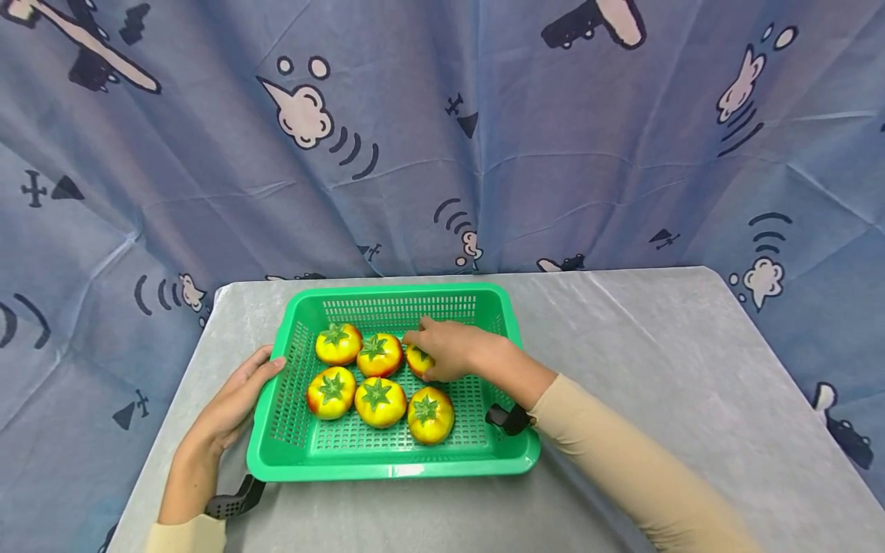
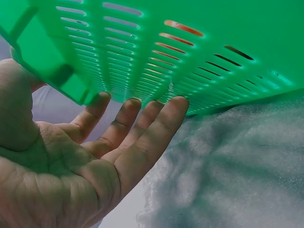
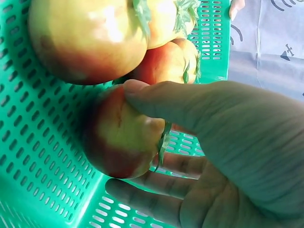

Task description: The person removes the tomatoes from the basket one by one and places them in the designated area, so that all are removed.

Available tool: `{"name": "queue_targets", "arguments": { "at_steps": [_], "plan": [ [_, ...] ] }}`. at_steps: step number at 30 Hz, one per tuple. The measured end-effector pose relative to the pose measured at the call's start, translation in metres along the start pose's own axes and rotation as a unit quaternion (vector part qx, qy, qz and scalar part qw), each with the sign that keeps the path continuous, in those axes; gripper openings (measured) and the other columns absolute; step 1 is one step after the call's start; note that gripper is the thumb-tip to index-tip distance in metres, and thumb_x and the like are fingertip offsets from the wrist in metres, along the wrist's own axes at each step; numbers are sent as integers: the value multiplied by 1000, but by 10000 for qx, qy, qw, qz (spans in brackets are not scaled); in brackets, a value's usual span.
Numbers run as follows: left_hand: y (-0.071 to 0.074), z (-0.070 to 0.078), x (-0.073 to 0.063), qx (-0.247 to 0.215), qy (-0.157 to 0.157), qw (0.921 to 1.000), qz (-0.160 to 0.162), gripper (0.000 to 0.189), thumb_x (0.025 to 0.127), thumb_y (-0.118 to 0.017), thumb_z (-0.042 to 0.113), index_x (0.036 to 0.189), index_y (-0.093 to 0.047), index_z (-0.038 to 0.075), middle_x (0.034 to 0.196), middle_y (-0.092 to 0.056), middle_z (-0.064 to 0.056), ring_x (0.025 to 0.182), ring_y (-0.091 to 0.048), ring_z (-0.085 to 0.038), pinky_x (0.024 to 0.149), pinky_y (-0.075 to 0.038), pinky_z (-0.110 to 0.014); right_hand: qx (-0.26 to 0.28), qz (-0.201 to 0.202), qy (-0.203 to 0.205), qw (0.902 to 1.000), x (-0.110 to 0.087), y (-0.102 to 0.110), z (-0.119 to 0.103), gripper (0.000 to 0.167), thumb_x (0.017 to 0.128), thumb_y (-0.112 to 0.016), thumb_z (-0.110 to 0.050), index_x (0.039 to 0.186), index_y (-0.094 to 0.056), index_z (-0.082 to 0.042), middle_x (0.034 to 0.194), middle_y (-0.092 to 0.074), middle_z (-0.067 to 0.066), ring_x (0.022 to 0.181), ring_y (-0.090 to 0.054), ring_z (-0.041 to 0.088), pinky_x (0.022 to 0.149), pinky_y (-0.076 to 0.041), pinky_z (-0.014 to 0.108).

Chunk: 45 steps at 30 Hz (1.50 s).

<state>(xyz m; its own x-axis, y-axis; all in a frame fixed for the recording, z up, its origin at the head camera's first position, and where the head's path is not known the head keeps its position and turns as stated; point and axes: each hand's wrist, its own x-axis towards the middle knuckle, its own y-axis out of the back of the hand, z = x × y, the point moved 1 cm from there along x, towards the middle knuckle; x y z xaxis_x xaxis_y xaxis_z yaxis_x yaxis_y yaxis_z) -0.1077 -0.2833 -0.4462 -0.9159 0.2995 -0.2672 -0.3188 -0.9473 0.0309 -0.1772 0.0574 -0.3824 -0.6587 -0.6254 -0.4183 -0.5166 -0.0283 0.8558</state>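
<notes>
A green plastic basket (image 1: 394, 470) holds several yellow-and-red tomatoes with green star-shaped tops, set in two rows. My right hand (image 1: 452, 349) reaches inside and grips the tomato (image 1: 418, 361) at the right end of the back row. In the right wrist view, the thumb lies on one side of that tomato (image 3: 121, 137) and the fingers on the other. Just in front of it sits another tomato (image 1: 430, 415). My left hand (image 1: 238, 392) holds the basket's left rim, thumb over the edge. The left wrist view shows its fingers (image 2: 152, 135) against the slotted outer wall.
The basket stands on a table with a grey cloth (image 1: 622, 346). A blue patterned curtain (image 1: 415, 153) hangs behind the table. Each wrist wears a black band, the left one (image 1: 236, 499) near the basket's front left corner.
</notes>
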Motion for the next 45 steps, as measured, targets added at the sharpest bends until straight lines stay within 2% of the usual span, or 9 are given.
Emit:
{"name": "queue_targets", "arguments": {
  "at_steps": [7,18,24,33,45],
  "plan": [
    [-1,-2,2,-162,-111,9997,-145,32,116,-40,31,143,-39,15,117,-71,1,98,-77,-16,82,-70,-39,-89,94,82,9999,-6,2,2,64,96,-79,-23,154,-52,-18,136,-55,17,111,-62,27,101,-59,43],
    [0,-3,1,-173,-169,9997,-66,27,116,-42,29,141,-42,20,117,-71,3,97,-78,-16,81,-70,-39,21,355,249,9991,-16,8,3,65,96,-79,-24,155,-52,-15,132,-57,15,107,-61,25,99,-59,41],
    [3,-2,-1,-152,-275,9995,-26,25,116,-42,27,139,-43,19,117,-69,2,97,-77,-16,79,-70,-39,112,549,345,9978,-20,12,3,63,97,-78,-24,155,-53,-16,136,-57,15,106,-60,24,100,-59,40],
    [3,-3,1,-293,-453,9985,-89,21,116,-42,23,136,-46,18,116,-71,3,96,-77,-15,79,-70,-38,298,1030,515,9929,-31,13,7,61,99,-76,-27,154,-53,-15,140,-57,16,113,-62,25,101,-59,41],
    [2,-5,2,-251,-563,9981,-86,21,116,-41,22,136,-47,18,115,-71,2,97,-78,-16,79,-70,-39,352,1862,684,9795,-41,14,14,60,98,-76,-28,153,-54,-19,144,-56,14,121,-63,29,103,-59,45]
  ]
}}
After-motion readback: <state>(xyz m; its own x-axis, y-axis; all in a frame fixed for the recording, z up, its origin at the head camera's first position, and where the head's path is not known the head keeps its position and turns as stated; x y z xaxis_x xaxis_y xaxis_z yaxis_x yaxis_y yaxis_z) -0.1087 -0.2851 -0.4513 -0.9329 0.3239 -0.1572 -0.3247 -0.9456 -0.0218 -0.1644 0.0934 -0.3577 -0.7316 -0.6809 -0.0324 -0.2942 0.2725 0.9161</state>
